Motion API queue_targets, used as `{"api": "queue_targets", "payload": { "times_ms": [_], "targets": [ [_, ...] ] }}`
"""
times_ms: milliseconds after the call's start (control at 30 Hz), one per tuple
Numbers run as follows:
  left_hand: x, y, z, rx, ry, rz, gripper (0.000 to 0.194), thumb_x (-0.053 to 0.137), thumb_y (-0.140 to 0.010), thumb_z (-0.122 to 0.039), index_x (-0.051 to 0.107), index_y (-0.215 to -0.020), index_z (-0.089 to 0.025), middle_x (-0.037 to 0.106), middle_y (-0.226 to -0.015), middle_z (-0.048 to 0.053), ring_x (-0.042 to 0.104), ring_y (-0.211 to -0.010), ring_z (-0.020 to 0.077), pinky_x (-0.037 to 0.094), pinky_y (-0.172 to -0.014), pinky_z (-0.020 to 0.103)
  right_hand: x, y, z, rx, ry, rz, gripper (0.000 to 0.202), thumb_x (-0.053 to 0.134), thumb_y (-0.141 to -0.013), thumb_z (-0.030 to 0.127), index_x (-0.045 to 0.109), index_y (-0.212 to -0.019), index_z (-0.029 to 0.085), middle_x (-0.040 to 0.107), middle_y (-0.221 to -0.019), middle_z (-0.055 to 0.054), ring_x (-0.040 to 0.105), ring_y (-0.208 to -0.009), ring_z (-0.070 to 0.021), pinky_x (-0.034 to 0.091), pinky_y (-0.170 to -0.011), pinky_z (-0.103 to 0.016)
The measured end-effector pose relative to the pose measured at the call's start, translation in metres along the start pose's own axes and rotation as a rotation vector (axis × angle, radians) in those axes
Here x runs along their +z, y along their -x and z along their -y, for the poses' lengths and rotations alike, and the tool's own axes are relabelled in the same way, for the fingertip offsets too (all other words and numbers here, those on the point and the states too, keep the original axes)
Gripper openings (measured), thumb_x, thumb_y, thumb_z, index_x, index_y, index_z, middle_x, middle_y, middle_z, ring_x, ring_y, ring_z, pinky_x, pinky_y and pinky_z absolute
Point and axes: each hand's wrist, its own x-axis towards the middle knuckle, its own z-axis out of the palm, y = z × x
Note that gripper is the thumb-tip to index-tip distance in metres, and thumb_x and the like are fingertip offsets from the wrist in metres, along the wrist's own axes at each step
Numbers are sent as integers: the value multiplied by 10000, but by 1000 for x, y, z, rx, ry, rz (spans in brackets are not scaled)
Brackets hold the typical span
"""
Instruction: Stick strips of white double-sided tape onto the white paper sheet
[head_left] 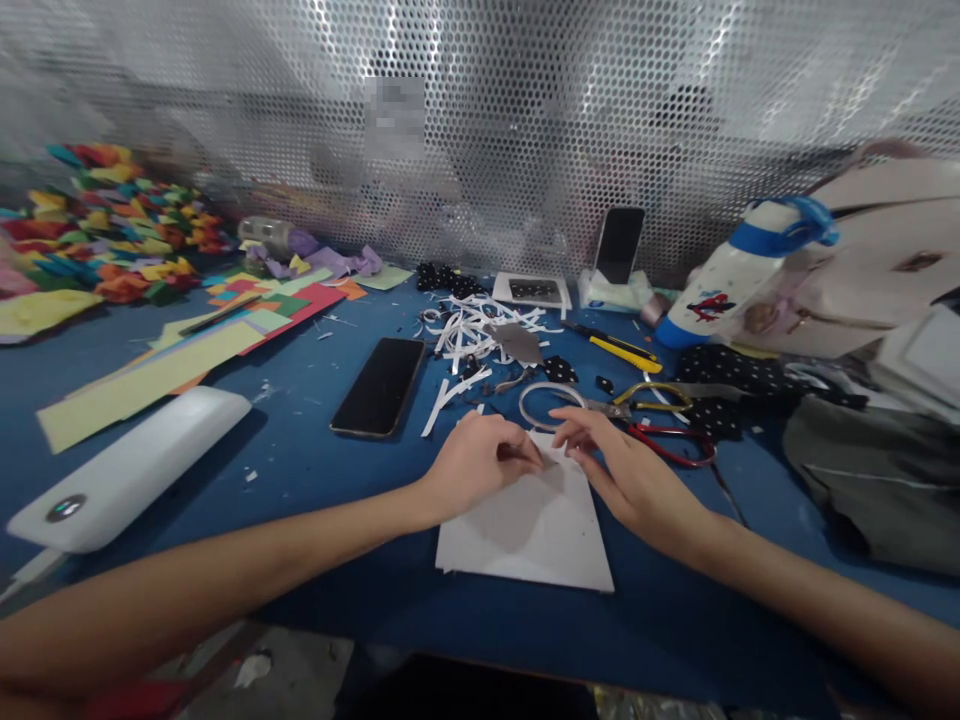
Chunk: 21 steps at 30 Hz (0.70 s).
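A white sheet of card or board (525,545) lies flat on the table in front of me. My left hand (480,465) rests over its upper left part, thumb and fingertips pinched together near the top edge. Opposite it, my right hand (630,475) reaches in from the right, fingers bent and thumb close to the fingertips at the top right edge. Whatever is between the fingertips is too small or hidden to name. Just beyond the hands are a clear ring, perhaps a tape roll (523,408), and scissors with red handles (679,458) and yellow handles (652,390).
White paper strips (472,335) lie behind the hands. A phone (381,388) and white power bank (142,465) are left, with coloured paper (180,355). A yellow cutter (619,352), bottle (724,275) and dark cloth (862,470) lie right. A perforated metal panel (495,150) stands behind.
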Motion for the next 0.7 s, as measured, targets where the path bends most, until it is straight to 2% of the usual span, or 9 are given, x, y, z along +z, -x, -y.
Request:
{"api": "queue_targets", "payload": {
  "times_ms": [100,267,400,533,700],
  "targets": [
    [-2,0,-5,-4,56,35,148,620,-809,-91,730,-774,-184,747,-807,3,684,-755,131,523,-693,221,4,4,-5,43,-85,36,405,368,-953,124,365,-1342,236,635,-1092,-81,631,-1001,-208,542,-868,-405],
    [-4,-3,-12,5,100,92,169,576,-841,-81,705,-779,-172,750,-831,1,696,-811,129,525,-791,241,10,4,-12,51,-218,25,393,361,-957,127,379,-1333,242,645,-1054,-67,636,-983,-192,522,-899,-398],
    [-7,-11,-15,4,85,175,187,567,-816,-52,708,-777,-169,747,-833,11,696,-826,147,521,-742,243,9,2,-14,74,-259,17,374,354,-964,135,390,-1321,241,647,-1043,-60,640,-961,-185,521,-887,-386],
    [-15,-19,-18,0,69,263,166,590,-789,-52,702,-744,-166,736,-772,6,696,-757,144,517,-684,237,8,1,-15,79,-296,9,354,338,-975,142,387,-1314,230,648,-989,-53,637,-910,-177,522,-872,-384],
    [-28,-24,-18,-20,69,297,134,586,-784,-65,675,-725,-146,726,-737,24,696,-713,147,524,-650,244,8,1,-16,66,-310,-6,345,338,-978,143,396,-1307,226,646,-989,-58,635,-906,-174,523,-870,-386]
  ]
}}
